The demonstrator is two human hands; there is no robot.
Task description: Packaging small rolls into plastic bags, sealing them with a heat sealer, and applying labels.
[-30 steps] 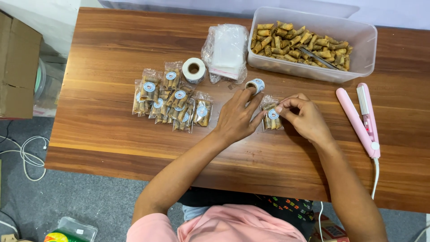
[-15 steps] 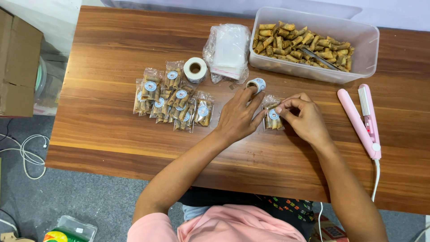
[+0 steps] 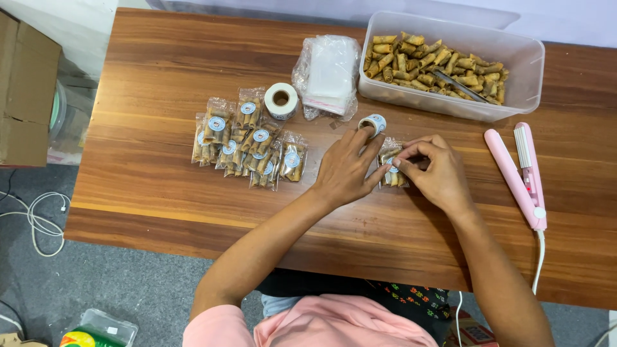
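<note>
A small clear packet (image 3: 391, 168) of rolled snacks is held flat on the wooden table (image 3: 160, 180), between the two hands and just in front of the big tub. The left hand (image 3: 345, 168) is laid palm down beside it, fingers spread, with the fingertips pressed on the packet's left edge; nothing is pinched by it. The right hand (image 3: 437, 172) is curled over the packet's right side, thumb and forefinger pressed together on a round blue-and-white sticker at the packet's face. Whether the sticker is already stuck down cannot be told.

A sticker roll (image 3: 373, 123) is seen standing just beyond the left fingertips, touching or nearly touching them. Further left, a tape roll (image 3: 281, 100) is set on the table, and beside it a stack of empty clear bags (image 3: 328, 74). A pile of finished packets (image 3: 247, 144), each marked with the same round sticker, is spread to the left of the left hand, well apart from the packet in hand.

At the far edge a clear plastic tub (image 3: 450, 67) is filled with loose snack rolls, with metal tongs (image 3: 459, 87) laid among them. A pink sealer (image 3: 522, 173) is laid to the right of the right hand, its cord trailing off the near table edge. A cardboard box (image 3: 26, 90) is seen on the floor at left.
</note>
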